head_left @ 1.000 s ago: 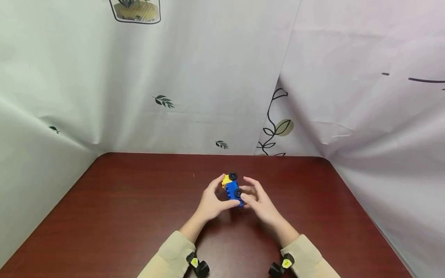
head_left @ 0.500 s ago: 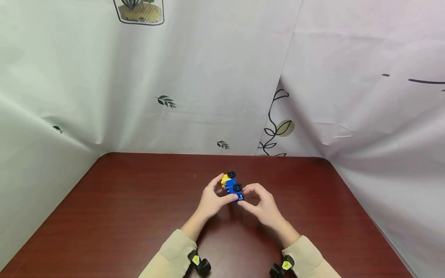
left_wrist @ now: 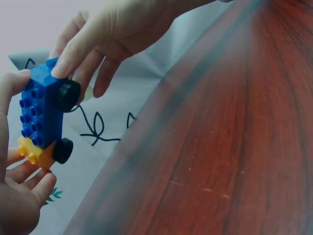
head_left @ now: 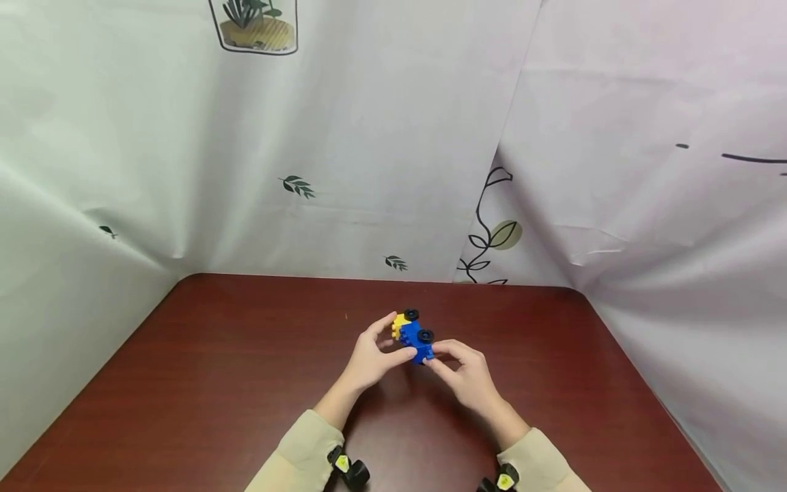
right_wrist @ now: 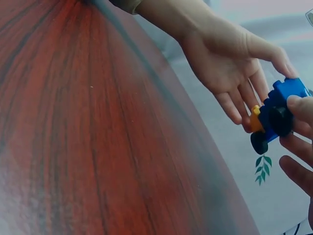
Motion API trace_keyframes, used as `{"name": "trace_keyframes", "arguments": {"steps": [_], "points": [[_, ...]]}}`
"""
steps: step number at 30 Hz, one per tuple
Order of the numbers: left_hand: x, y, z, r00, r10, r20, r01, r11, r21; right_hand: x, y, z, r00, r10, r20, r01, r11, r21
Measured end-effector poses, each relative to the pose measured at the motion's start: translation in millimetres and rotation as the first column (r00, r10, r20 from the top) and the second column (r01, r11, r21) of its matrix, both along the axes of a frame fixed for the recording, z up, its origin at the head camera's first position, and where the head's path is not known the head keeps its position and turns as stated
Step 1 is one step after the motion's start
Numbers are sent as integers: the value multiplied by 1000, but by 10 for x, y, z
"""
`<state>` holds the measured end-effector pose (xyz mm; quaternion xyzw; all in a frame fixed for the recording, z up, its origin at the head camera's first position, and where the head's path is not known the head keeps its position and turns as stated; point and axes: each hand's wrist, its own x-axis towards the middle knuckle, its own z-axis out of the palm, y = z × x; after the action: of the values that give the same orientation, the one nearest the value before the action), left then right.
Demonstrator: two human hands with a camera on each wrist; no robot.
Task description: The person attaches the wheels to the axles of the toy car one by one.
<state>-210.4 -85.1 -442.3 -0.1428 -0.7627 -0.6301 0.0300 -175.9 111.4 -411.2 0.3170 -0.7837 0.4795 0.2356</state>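
A toy car of blue and yellow building blocks with black wheels is held up above the table between both hands. My left hand grips it lengthwise, thumb at the blue end and fingers at the yellow end. At the blue end, my right hand pinches the car between thumb and forefinger. Rows of studs show on the blue block in the left wrist view, with the yellow block at its lower end. In the right wrist view a black wheel faces the camera.
The dark red wooden table spreads out under both arms. Behind it hangs a pale cloth printed with leaves, meeting the table's far edge. A black wrist camera sits on the left sleeve, with another on the right.
The right hand has shifted from the car's side down to its blue end, where thumb and forefinger now pinch it. The left hand keeps its hold. The head view has tilted slightly upward.
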Motion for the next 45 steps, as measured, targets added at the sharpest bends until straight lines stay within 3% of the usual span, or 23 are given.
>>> {"name": "trace_keyframes", "arguments": {"steps": [3, 10, 16, 20, 23, 32, 40, 45], "points": [[17, 12, 0, 1000, 27, 12, -27, 999, -31, -12, -5, -43, 1000, -17, -6, 17, 1000, 2], [50, 49, -59, 993, 120, 23, -118, 991, -59, -148, 63, -338, 996, -90, -26, 90, 996, -18], [84, 65, -86, 978, 193, 76, -189, 980, -57, -155, 61, -362, 984, -96, -152, 94, 995, -19], [79, 69, -81, 973, 207, 105, -201, 977, -70, -166, 69, -366, 982, -109, -153, 105, 994, -37], [60, 52, -54, 971, 209, 118, -200, 976, -85, -201, 82, -374, 976, -158, -147, 156, 987, -25], [-20, -53, 90, 978, 174, 113, -165, 982, -90, -401, 153, -307, 956, -293, -3, 290, 945, 149], [-72, -94, 122, 983, 171, 66, -161, 978, -135, -600, 198, -213, 926, -330, 182, 228, 876, 424], [-101, -94, 123, 980, 184, 69, -172, 972, -158, -699, 193, -193, 913, -343, 219, 188, 832, 522]]}}
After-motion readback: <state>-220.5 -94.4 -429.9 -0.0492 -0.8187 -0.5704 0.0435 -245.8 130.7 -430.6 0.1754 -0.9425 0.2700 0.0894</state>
